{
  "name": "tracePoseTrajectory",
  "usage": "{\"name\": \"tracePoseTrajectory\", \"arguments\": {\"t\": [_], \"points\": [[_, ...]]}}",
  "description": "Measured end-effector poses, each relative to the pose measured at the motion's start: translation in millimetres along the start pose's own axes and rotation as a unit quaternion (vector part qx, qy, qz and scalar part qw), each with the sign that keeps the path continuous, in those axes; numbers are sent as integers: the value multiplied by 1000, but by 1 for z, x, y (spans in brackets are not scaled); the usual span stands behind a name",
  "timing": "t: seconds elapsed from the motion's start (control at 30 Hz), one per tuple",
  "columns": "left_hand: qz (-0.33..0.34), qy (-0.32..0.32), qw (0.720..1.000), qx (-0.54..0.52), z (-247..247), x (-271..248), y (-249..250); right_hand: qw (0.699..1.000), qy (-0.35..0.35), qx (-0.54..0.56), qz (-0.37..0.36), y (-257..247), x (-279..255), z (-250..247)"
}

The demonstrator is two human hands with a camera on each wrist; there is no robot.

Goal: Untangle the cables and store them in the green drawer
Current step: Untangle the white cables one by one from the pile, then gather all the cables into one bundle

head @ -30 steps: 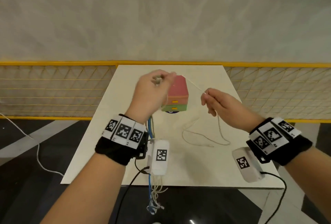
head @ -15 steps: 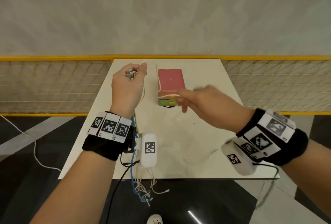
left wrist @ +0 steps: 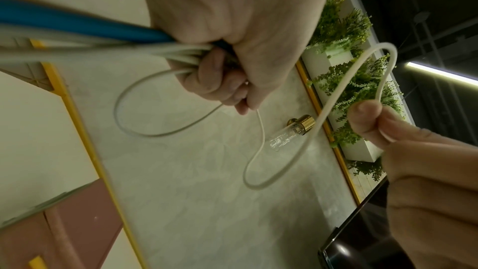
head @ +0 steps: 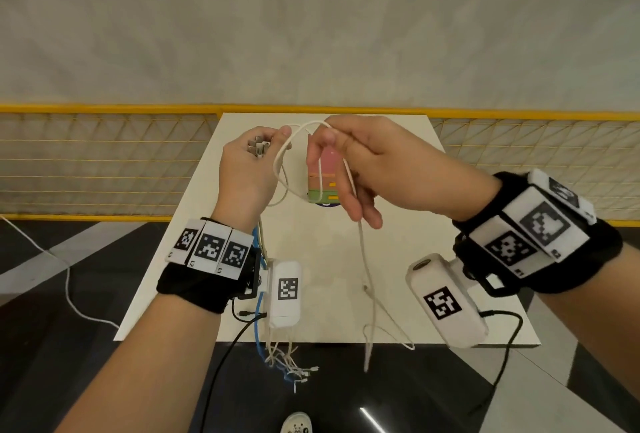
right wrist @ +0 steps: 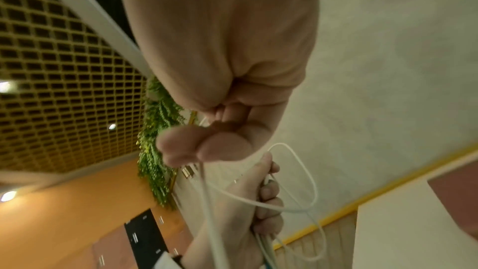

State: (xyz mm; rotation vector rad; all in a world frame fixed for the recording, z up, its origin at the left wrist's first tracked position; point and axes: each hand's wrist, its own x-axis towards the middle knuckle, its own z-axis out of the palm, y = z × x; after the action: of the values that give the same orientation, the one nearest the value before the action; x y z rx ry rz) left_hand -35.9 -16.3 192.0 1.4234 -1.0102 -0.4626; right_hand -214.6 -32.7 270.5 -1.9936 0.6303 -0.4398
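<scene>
My left hand is raised over the white table and grips a bundle of blue and white cables. Metal plugs stick out above its fist, and the bundle's tails hang past the table's near edge. Close beside it, my right hand pinches one white cable between thumb and fingers. That cable arcs in a loop between the hands and drops over the table's front edge. Behind my right hand stands a small drawer box, with the green drawer at the bottom.
A yellow-framed mesh fence runs behind and beside the table. Another white cable lies on the dark floor at the left. Black leads hang from the wrist cameras. A shoe shows below the table's near edge.
My right hand has come up and left from in front of the drawer box to beside my left hand, lifting the white cable into a loop. The left hand has hardly moved.
</scene>
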Motion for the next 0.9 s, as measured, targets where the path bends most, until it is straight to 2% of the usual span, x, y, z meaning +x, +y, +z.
{"name": "tracePoseTrajectory", "arguments": {"t": [0.2, 0.27, 0.33, 0.4, 0.47, 0.53, 0.6, 0.67, 0.73, 0.83, 0.9], "points": [[-21, -23, 999, 8, 2, -4, -4, 983, 26, 179, 11, -1, -2, -11], [-22, -45, 999, 15, 4, -5, -4, 979, 10, 202, 28, 3, -3, -14], [-26, -75, 997, 25, 5, -6, -4, 989, -18, 135, 52, 12, -3, -15], [-36, -96, 994, 35, 6, -6, -3, 995, -25, 19, 90, 24, -4, -14], [-34, -117, 992, 38, 6, -8, -2, 985, 1, -120, 125, 38, -3, -14], [-28, -139, 989, 34, 8, -11, 1, 962, 34, -240, 129, 54, -2, -15], [-33, -160, 987, 10, 10, -15, 5, 952, 43, -281, 111, 67, 1, -15], [-31, -180, 983, -22, 13, -18, 10, 965, 27, -242, 97, 74, 5, -12], [-30, -192, 978, -69, 20, -22, 15, 982, -28, -171, 75, 76, 8, -4], [-13, -196, 975, -105, 33, -28, 25, 994, -99, 14, 43, 75, 10, 18], [12, -183, 979, -88, 40, -30, 30, 986, -75, 147, 40, 74, 15, 29]]}}
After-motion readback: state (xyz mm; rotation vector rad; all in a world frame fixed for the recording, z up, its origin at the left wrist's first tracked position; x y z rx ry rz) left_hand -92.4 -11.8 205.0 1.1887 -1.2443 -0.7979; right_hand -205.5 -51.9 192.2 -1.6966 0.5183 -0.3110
